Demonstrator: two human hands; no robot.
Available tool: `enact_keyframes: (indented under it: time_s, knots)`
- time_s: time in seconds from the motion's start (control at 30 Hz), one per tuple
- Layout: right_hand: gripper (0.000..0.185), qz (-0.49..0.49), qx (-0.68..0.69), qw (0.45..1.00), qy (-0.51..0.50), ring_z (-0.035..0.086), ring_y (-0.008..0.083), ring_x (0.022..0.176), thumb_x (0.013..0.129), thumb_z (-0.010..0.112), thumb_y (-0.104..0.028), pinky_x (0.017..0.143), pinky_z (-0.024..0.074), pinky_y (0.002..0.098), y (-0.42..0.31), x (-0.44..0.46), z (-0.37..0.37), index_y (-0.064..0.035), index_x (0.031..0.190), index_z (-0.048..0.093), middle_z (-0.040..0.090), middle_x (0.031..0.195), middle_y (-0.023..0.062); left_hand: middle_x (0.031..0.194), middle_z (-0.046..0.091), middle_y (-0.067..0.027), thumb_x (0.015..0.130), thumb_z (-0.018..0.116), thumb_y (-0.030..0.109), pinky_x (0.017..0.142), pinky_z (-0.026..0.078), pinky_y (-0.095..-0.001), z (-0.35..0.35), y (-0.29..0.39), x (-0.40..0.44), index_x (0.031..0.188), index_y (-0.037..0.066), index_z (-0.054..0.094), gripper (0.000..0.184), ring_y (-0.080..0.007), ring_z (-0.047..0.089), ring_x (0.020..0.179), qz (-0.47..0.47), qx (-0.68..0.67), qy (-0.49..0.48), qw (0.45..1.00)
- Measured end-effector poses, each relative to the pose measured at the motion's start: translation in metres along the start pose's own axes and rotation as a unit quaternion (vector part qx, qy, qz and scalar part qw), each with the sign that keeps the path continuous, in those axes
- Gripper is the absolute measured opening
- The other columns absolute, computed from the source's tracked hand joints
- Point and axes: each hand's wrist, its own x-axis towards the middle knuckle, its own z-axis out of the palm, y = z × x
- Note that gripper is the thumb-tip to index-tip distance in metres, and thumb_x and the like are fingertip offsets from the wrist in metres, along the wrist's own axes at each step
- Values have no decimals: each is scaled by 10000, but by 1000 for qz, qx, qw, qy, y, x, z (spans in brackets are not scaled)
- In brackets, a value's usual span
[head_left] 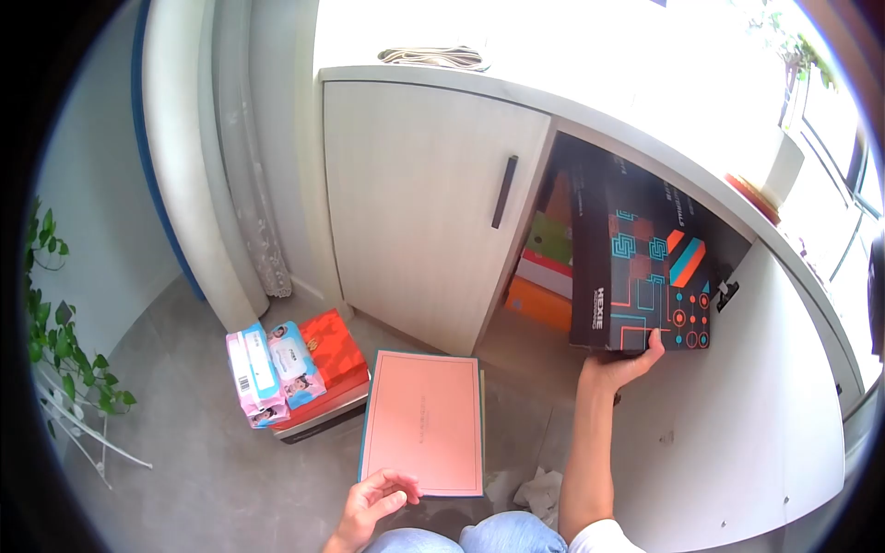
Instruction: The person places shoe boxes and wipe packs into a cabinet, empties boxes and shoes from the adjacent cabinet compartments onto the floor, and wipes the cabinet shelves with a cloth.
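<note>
A large black box (636, 267) with turquoise and orange patterns stands tilted in the open cabinet, partly out over its edge. My right hand (627, 369) holds it from below at the bottom edge, thumb up on the printed face. Near the front edge of a flat pink box (424, 424) with a dark border is my left hand (383, 502), its fingers loosely curved and apart, holding nothing. Whether its fingertips touch the pink box is unclear. Behind the black box, orange, white and green boxes (546, 267) are stacked inside the cabinet.
Two wipes packs (295, 364) lie on a red box (336, 350) at the left on the floor. An open white door (737, 405) stands at the right. Crumpled paper (539, 493) lies near my knees. A leafy plant (69, 346) is at far left.
</note>
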Motion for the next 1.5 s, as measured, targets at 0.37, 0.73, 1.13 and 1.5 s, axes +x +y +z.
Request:
enact_keyframes:
  time_s: [0.37,0.73,1.13,1.5]
  knots:
    - [1113,24,-156,985,-64,392,279,1257,783,755,-447,1029,406,528,51,46,45,-204,1469,-88,334,1408,113,1056,651,-94,907,618,179,893,460,-318,-19,-16,29,1160,10,593,306,-182,618,1001,-99,31,-7,995]
    - [787,-204,-292,932,-69,521,275,1148,915,678,-294,911,531,445,-23,109,-2,-41,1443,152,426,1294,196,1028,637,-37,948,617,131,828,502,-254,-38,-50,60,1195,46,590,263,-117,606,921,-36,61,-14,997]
    - [1091,-141,-632,752,-120,265,346,1410,777,715,-596,1138,245,460,49,320,38,-20,1523,166,291,1499,243,870,657,-63,853,710,114,553,442,-245,-26,-41,97,968,44,684,138,-130,560,630,111,390,-25,914]
    - [934,74,-391,877,-269,320,284,1388,865,528,-676,1137,242,414,33,332,16,-12,1473,281,383,1461,160,877,666,-33,852,694,76,550,427,-224,-24,-49,101,925,32,687,85,-88,541,639,100,383,-5,918]
